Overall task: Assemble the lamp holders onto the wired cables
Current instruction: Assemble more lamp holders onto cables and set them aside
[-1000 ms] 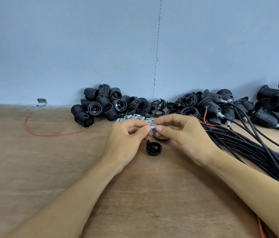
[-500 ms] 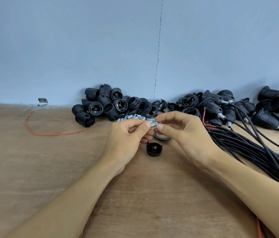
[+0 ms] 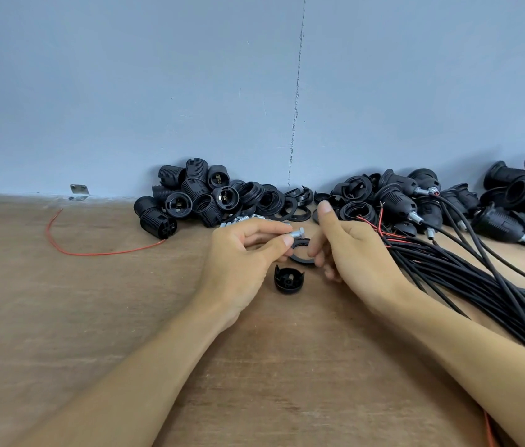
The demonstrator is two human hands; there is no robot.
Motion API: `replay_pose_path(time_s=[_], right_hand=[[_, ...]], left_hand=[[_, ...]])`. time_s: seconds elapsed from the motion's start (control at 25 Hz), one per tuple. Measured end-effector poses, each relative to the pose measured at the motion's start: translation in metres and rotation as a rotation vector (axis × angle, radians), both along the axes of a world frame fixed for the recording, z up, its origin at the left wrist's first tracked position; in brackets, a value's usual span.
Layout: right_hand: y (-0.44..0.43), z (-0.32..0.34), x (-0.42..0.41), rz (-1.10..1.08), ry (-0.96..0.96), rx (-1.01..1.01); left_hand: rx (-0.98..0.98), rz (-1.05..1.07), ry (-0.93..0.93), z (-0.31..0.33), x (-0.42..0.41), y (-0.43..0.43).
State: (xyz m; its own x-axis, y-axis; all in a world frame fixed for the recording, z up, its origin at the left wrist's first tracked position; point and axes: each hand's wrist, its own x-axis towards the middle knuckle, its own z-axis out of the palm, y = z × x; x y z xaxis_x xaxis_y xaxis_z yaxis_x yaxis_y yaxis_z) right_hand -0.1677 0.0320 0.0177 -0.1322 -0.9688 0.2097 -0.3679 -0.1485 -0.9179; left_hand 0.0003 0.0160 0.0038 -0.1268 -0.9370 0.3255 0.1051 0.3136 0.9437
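Observation:
My left hand [image 3: 242,256] pinches a small silver threaded fitting [image 3: 296,234] between thumb and forefinger. My right hand [image 3: 348,250] is just right of it, thumb raised, fingers loosely curled and touching a black ring [image 3: 301,251] lying on the table. A black holder cap [image 3: 288,279] sits open side up just below the ring. Black lamp holder bodies [image 3: 187,201] are piled at the back against the wall. A bundle of black cables [image 3: 467,279] lies to the right.
Loose black rings [image 3: 290,201] and silver fittings [image 3: 238,221] lie behind my hands. Finished holders on cables [image 3: 416,201] are heaped at the back right. A red wire [image 3: 93,251] curves on the wooden table [image 3: 61,317] at left. A metal bracket [image 3: 79,189] sits at the wall.
My right hand has let go of the silver fitting and moved right and down, thumb lifted, fingers by the black ring. My left hand still holds the fitting.

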Motion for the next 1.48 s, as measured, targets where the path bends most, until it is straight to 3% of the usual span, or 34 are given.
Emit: replay_pose_path(time_s=[0.12, 0.24, 0.44, 0.64, 1.04, 1.2, 1.36, 1.48], right_hand=[[0.001, 0.004, -0.001, 0.092, -0.049, -0.03], [0.003, 0.009, -0.001, 0.235, -0.133, 0.066], [0.006, 0.011, -0.002, 0.26, -0.226, 0.012], [0.004, 0.009, -0.002, 0.209, -0.132, 0.062], [0.002, 0.009, -0.005, 0.171, -0.202, 0.042], [0.004, 0.008, -0.003, 0.252, -0.129, 0.068], [-0.001, 0.009, -0.004, 0.173, -0.154, 0.143], [0.001, 0.007, -0.007, 0.215, -0.115, 0.073]], left_hand=[[0.01, 0.033, 0.0, 0.001, 0.002, -0.001], [0.011, 0.045, -0.008, 0.0, 0.004, -0.002], [0.008, 0.067, -0.011, -0.001, 0.004, -0.003], [0.003, 0.068, -0.017, 0.0, 0.004, -0.003], [0.017, 0.078, -0.033, -0.001, 0.003, -0.003], [0.013, 0.077, -0.027, -0.001, 0.003, -0.002], [0.022, 0.075, -0.03, -0.002, 0.004, -0.003], [0.031, 0.081, -0.045, -0.003, 0.004, -0.004]])
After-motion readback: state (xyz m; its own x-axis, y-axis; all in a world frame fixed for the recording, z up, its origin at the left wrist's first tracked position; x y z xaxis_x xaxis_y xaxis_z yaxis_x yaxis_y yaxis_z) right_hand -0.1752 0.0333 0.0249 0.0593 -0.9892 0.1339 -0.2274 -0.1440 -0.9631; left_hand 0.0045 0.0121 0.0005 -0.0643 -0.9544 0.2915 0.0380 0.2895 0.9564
